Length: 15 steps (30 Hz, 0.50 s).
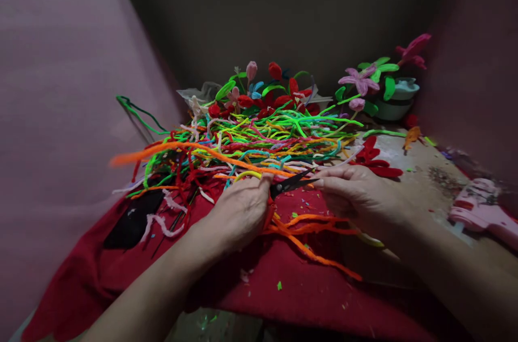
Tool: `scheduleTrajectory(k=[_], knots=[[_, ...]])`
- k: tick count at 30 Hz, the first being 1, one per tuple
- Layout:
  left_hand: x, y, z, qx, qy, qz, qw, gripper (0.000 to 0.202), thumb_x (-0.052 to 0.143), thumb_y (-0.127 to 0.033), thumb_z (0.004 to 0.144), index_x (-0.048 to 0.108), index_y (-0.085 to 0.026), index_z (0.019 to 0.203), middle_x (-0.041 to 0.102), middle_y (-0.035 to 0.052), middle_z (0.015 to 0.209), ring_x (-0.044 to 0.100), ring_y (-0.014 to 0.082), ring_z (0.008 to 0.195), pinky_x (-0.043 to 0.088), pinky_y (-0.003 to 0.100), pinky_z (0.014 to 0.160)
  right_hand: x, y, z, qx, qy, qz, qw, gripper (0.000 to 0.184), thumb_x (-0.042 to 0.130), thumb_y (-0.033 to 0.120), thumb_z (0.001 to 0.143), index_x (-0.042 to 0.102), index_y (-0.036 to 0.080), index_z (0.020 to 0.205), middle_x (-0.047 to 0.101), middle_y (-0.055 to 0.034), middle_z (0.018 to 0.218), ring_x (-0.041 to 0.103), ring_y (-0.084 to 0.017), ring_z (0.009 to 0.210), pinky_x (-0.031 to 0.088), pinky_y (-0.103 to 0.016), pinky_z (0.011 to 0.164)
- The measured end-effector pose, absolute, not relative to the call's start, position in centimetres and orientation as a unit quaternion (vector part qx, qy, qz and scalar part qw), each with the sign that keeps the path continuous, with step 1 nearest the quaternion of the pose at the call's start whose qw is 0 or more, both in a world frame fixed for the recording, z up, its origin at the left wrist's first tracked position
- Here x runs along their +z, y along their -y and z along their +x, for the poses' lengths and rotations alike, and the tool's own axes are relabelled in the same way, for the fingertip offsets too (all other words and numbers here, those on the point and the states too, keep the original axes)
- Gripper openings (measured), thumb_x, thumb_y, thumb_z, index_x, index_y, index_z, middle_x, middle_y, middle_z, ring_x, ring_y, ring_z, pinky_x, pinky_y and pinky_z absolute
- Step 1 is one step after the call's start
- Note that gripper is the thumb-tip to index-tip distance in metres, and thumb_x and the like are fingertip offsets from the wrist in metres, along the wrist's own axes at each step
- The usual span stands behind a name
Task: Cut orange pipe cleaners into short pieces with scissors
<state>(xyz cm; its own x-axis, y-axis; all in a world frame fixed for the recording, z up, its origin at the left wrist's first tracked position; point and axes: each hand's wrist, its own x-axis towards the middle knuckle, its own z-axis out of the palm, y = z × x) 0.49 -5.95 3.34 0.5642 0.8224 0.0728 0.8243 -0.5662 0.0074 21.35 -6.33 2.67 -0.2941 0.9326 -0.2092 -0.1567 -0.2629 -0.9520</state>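
Note:
My left hand (243, 207) is closed around a pair of scissors (285, 184) with dark blades that point right and stand slightly apart. A long orange pipe cleaner (226, 157) stretches from the left, with its right end between the blades. The fingers of my right hand (354, 188) pinch that end close to the scissor tips. Below the hands, several more orange pipe cleaners (307, 247) lie on the red cloth (283, 293). A yellow loop shows by my left fingers; whether it belongs to the scissors I cannot tell.
A heap of multicoloured pipe cleaners (279, 131) spreads behind my hands. Fuzzy flowers (360, 80) and a pale pot (399, 99) stand at the back right. On the right lies a pink glue gun (479, 210); at left, a flat black object (131, 220). Walls rise on both sides.

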Motion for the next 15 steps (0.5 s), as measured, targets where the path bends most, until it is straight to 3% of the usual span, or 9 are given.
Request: scheduleTrajectory(k=[6, 15], knots=[[3.5, 5.8, 0.2, -0.01, 0.428, -0.903, 0.018, 0.017, 0.036, -0.009, 0.074, 0.05, -0.015, 0.083, 0.053, 0.005, 0.065, 0.048, 0.0165, 0.055, 0.043, 0.029, 0.058, 3.3, 6.0, 22.1, 0.698, 0.453, -0.411, 0.373, 0.021, 0.067, 0.03, 0.068, 0.054, 0.014, 0.063, 0.029, 0.0086, 0.044, 0.019, -0.002, 0.038, 0.009, -0.021, 0.037], [3.3, 5.7, 0.2, 0.012, 0.419, -0.907, 0.048, 0.019, 0.033, -0.006, 0.076, 0.047, -0.016, 0.081, 0.056, 0.0059, 0.068, 0.052, 0.0179, 0.06, 0.046, 0.03, 0.061, 3.5, 5.6, 22.8, 0.715, 0.48, -0.382, 0.335, 0.019, 0.065, 0.028, 0.068, 0.054, 0.015, 0.059, 0.028, 0.0088, 0.042, 0.018, -0.003, 0.037, 0.011, -0.02, 0.036]])
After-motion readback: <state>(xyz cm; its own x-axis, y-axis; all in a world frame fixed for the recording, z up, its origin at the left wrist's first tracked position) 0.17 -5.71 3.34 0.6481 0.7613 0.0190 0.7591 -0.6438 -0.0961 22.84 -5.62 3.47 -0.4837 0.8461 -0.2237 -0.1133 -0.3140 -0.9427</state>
